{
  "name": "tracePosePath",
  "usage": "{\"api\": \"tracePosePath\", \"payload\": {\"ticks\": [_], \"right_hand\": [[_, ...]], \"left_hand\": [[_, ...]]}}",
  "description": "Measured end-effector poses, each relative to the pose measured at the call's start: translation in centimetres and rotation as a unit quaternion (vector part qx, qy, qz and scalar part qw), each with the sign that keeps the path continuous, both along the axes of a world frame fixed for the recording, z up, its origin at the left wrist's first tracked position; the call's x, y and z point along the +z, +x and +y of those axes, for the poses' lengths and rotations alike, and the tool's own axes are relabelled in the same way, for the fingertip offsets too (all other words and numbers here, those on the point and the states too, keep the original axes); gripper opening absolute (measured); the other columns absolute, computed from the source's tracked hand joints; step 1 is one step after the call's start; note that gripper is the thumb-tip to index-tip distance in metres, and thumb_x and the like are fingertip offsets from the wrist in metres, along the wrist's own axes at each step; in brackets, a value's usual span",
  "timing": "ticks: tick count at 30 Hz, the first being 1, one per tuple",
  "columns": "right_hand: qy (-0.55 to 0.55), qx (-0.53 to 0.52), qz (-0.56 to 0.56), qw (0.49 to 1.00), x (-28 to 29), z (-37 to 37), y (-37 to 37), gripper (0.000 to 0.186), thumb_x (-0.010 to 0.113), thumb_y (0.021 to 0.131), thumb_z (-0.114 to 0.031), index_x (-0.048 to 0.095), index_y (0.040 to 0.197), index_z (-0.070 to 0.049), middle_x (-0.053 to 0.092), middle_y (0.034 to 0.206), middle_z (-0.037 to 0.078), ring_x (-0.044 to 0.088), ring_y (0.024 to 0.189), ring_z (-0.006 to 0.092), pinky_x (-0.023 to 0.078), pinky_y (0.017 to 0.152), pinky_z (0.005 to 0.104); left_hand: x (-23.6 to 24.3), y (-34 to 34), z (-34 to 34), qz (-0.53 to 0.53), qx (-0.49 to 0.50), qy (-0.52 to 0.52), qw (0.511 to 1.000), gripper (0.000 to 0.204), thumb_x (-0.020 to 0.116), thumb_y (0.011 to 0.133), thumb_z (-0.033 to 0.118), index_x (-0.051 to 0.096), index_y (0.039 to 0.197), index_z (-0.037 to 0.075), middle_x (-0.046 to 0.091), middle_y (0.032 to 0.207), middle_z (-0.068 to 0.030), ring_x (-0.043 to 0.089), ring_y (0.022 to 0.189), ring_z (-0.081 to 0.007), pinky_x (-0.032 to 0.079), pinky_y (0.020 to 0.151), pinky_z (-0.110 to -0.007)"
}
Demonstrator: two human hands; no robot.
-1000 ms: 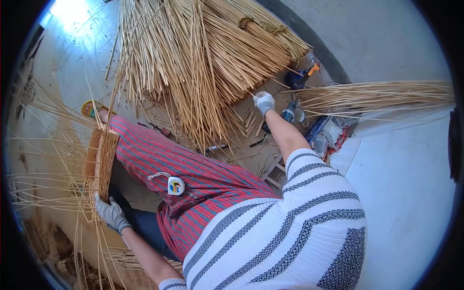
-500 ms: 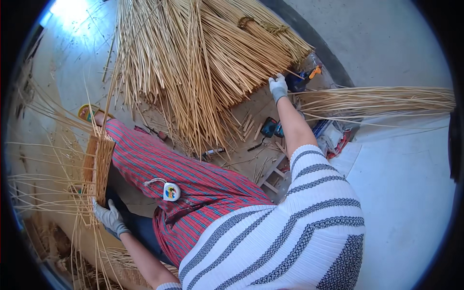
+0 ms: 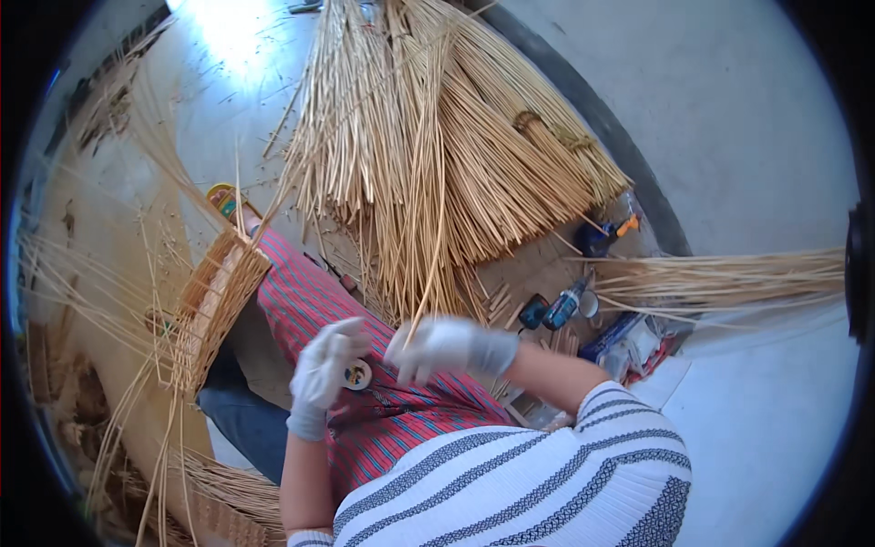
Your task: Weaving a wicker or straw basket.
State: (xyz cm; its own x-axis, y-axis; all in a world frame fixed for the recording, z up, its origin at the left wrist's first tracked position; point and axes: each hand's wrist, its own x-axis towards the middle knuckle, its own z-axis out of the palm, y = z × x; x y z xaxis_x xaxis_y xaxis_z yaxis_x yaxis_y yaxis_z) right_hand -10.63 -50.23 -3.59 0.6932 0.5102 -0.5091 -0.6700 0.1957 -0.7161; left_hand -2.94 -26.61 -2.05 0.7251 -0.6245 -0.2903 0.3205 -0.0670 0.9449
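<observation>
My left hand [image 3: 321,369], in a white glove, is raised over my lap, its fingers loosely curved and apart with nothing visible in them. Facing it, my gloved right hand [image 3: 451,351] is smeared by motion. A thin wicker rod [image 3: 430,273] runs down from the big bundle into its fingers, which are closed on it. A partly woven wicker basket [image 3: 219,301], with long loose stakes fanning out to the left, rests tilted against my leg; neither hand touches it. Between the hands, a small round tape measure [image 3: 357,375] lies on my red striped cloth [image 3: 401,419].
A large bundle of wicker rods [image 3: 510,182] spreads across the floor ahead. Another rod bundle [image 3: 729,278] extends to the right. Nearer lie a cordless drill [image 3: 561,308], blue pruning shears with an orange part [image 3: 602,237] and plastic bags [image 3: 633,346]. Woven pieces [image 3: 228,492] sit at lower left.
My left hand has let go of the basket and risen to my lap. The right hand has come back from the bundle's end with a rod. The view has shifted left.
</observation>
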Motion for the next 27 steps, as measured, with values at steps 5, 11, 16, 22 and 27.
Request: {"api": "tracePosePath", "payload": {"ticks": [5,11,16,22,27], "right_hand": [[-0.005,0.223,-0.041,0.974,2.2,10.4,-0.3,0.044,0.063,0.098,-0.042,0.067,0.126,-0.009,0.07,0.097,0.006,0.071,0.084,0.0135,0.057,0.064,0.0232],[0.046,-0.086,-0.263,0.96,-0.9,6.5,7.1,0.035,0.056,0.098,-0.007,0.055,0.133,-0.002,0.064,0.118,0.007,0.066,0.097,0.0135,0.054,0.076,0.0267],[-0.016,-0.031,-0.455,0.89,7.3,11.9,10.4,0.017,0.058,0.095,0.008,0.058,0.109,-0.001,0.069,0.101,0.012,0.068,0.093,0.018,0.056,0.085,0.0329],[0.03,-0.211,-0.326,0.921,3.4,18.2,21.0,0.011,0.063,0.097,0.001,0.055,0.104,-0.002,0.07,0.097,0.014,0.071,0.087,0.0175,0.061,0.071,0.0288],[0.013,-0.236,-0.254,0.938,-2.4,18.9,23.8,0.01,0.066,0.097,-0.004,0.057,0.102,-0.004,0.071,0.093,0.011,0.072,0.083,0.0187,0.063,0.072,0.0294]], "left_hand": [[4.7,-0.3,2.3,-0.023,-0.182,0.11,0.977,0.038,0.066,0.093,0.003,0.06,0.131,-0.003,0.071,0.106,-0.0092,0.067,0.099,-0.0155,0.054,0.088,-0.031],[4.5,-1.6,14.3,-0.166,-0.048,0.079,0.982,0.033,0.059,0.094,-0.004,0.064,0.127,-0.002,0.07,0.1,-0.0096,0.067,0.092,-0.0183,0.053,0.086,-0.031],[-1.2,-3.3,20.9,-0.091,0.209,0.089,0.97,0.016,0.064,0.098,0.012,0.069,0.106,0.0,0.069,0.091,-0.0036,0.064,0.088,-0.0108,0.052,0.083,-0.027],[-7.3,-3.2,30.0,-0.04,0.576,0.125,0.807,0.024,0.067,0.099,0.022,0.069,0.108,0.0,0.07,0.093,-0.0023,0.065,0.084,-0.0097,0.054,0.082,-0.026],[-7.2,-2.5,28.0,-0.027,0.521,0.151,0.839,0.02,0.065,0.101,0.018,0.069,0.112,0.002,0.07,0.096,-0.0011,0.065,0.086,-0.009,0.054,0.083,-0.024]]}}
